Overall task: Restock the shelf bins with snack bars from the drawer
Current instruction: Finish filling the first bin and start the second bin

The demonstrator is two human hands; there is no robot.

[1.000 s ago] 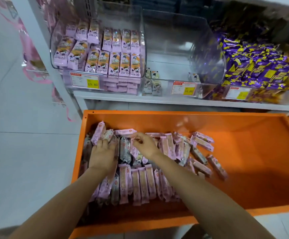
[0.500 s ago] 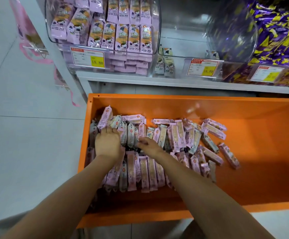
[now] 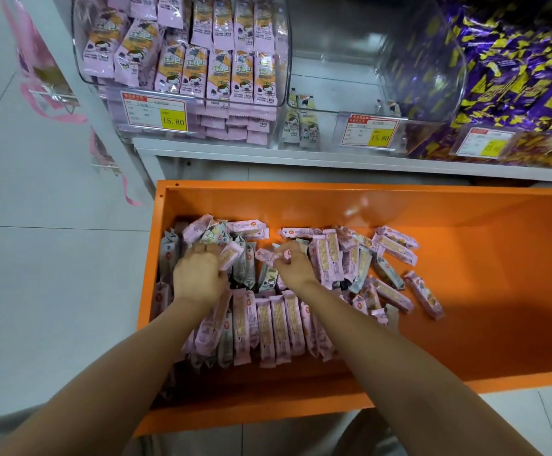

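An open orange drawer (image 3: 465, 225) holds a heap of pink-wrapped snack bars (image 3: 277, 324) in its left half. My left hand (image 3: 199, 278) is down in the pile, fingers curled round a pink bar (image 3: 230, 255) that sticks up beside it. My right hand (image 3: 292, 263) pinches another pink bar (image 3: 265, 256) between thumb and fingertips at the pile's middle. Above, on the white shelf (image 3: 301, 159), a clear bin (image 3: 182, 54) at left is nearly full of the same pink packs. The middle clear bin (image 3: 350, 77) holds only a few packs at its front.
A third bin (image 3: 514, 77) at right is packed with purple and yellow sweets. Price tags (image 3: 154, 110) hang on the bin fronts. Pink ribbon (image 3: 54, 103) hangs off the shelf's left post. The drawer's right half is bare orange floor. Grey floor tiles lie at left.
The view has tilted down and closer to the drawer. My right hand has moved from the pile's top to its middle and lifted a bar; my left hand now grips one too.
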